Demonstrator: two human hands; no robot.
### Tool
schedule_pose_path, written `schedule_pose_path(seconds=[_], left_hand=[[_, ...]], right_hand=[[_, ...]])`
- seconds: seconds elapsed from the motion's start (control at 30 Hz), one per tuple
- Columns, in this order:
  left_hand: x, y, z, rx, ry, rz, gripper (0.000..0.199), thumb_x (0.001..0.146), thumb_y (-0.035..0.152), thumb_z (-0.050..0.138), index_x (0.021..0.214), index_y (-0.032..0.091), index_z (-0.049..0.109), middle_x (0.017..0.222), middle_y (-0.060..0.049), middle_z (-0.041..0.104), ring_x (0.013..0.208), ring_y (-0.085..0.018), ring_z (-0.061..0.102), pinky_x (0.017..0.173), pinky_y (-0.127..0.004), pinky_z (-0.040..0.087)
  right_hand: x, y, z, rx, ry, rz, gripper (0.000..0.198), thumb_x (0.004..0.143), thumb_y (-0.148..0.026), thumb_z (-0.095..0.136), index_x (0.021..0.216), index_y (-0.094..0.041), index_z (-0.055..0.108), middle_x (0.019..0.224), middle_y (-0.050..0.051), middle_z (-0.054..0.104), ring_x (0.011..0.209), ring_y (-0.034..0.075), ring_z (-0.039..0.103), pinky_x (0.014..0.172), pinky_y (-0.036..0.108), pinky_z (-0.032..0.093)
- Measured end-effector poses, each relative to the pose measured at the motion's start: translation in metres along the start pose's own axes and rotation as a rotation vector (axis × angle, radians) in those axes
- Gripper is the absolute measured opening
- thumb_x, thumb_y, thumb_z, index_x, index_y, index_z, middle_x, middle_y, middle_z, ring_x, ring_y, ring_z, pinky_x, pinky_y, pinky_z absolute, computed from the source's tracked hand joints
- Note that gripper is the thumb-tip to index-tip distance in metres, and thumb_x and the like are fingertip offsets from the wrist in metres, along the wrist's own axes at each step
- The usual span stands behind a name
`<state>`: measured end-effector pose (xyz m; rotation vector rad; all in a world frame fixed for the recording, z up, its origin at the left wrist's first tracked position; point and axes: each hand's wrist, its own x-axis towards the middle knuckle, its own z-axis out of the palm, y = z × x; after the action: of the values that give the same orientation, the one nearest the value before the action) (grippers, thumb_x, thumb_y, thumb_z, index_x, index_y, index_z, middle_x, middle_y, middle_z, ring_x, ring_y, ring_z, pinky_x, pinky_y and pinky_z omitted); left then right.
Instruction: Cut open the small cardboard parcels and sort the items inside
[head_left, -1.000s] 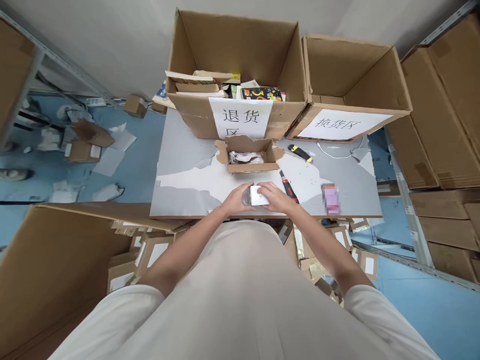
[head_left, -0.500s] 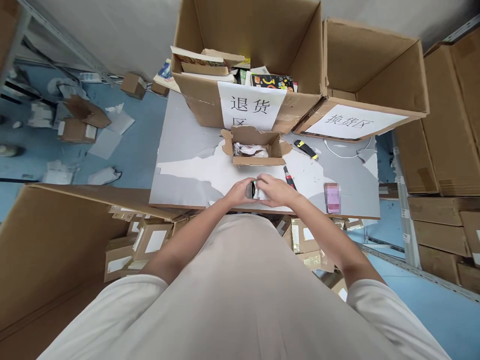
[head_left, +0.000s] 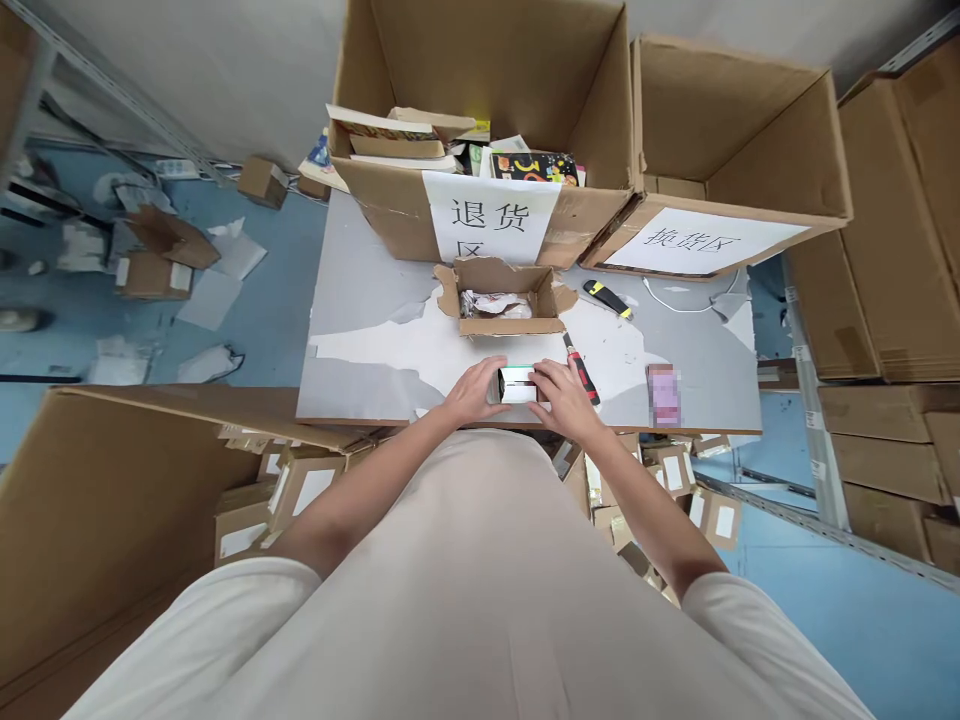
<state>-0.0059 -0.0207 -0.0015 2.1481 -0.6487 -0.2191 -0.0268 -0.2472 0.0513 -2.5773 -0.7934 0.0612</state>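
A small white box (head_left: 517, 386) with a green edge and a dark slit across it is between my hands at the table's front edge. My left hand (head_left: 475, 390) is closed on its left end, where a dark opening shows. The right end is gripped by my right hand (head_left: 565, 397), fingers over the top. Just beyond stands an opened cardboard box (head_left: 510, 327) with torn flaps and crumpled white paper (head_left: 491, 303) inside. A red and black utility knife (head_left: 583, 372) lies right beside my right hand.
A yellow and black cutter (head_left: 608, 298), a white cord (head_left: 686, 308) and a pink blurred item (head_left: 664, 393) lie on the grey table (head_left: 352, 290). Behind stand two large cartons, one (head_left: 382, 210) with books, another (head_left: 817, 245) labelled. A big carton (head_left: 112, 520) is at my left.
My right hand has shifted right along the small white box, so more of its white face shows between my hands. The left hand stays at the left end.
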Motion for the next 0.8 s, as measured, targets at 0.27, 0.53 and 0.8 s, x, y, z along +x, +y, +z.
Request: schedule_pose_path(seconds=[0.27,0.53,0.8], left_hand=[[-0.001,0.009,-0.019,-0.024,-0.019,0.092,0.075,0.071,0.040,0.067,0.137,0.016,0.041,0.139,-0.016,0.048,0.130,-0.029,0.046,0.108,-0.044,0.038],[0.025,0.010,-0.026,-0.015,0.011,-0.011,0.037,0.085,0.044,0.058,0.111,0.017,0.062,0.103,-0.008,0.069,0.097,-0.021,0.065,0.090,-0.036,0.051],[0.036,0.011,-0.015,0.021,0.242,0.053,0.033,0.092,0.021,0.037,0.107,0.019,0.066,0.120,-0.011,0.063,0.110,-0.019,0.060,0.094,-0.037,0.049]], right_hand=[[-0.013,-0.002,0.017,0.030,0.107,-0.072,0.027,0.093,-0.015,0.037,0.080,-0.023,0.059,0.099,0.007,0.064,0.099,0.020,0.058,0.107,0.058,0.035],[-0.025,-0.002,0.041,-0.026,0.262,-0.104,0.021,0.092,-0.019,0.044,0.080,-0.023,0.060,0.098,0.008,0.063,0.095,0.020,0.057,0.102,0.052,0.044],[-0.022,-0.002,0.033,0.116,0.211,-0.107,0.019,0.093,-0.023,0.045,0.089,-0.020,0.064,0.102,0.011,0.061,0.103,0.023,0.056,0.093,0.047,0.050]])
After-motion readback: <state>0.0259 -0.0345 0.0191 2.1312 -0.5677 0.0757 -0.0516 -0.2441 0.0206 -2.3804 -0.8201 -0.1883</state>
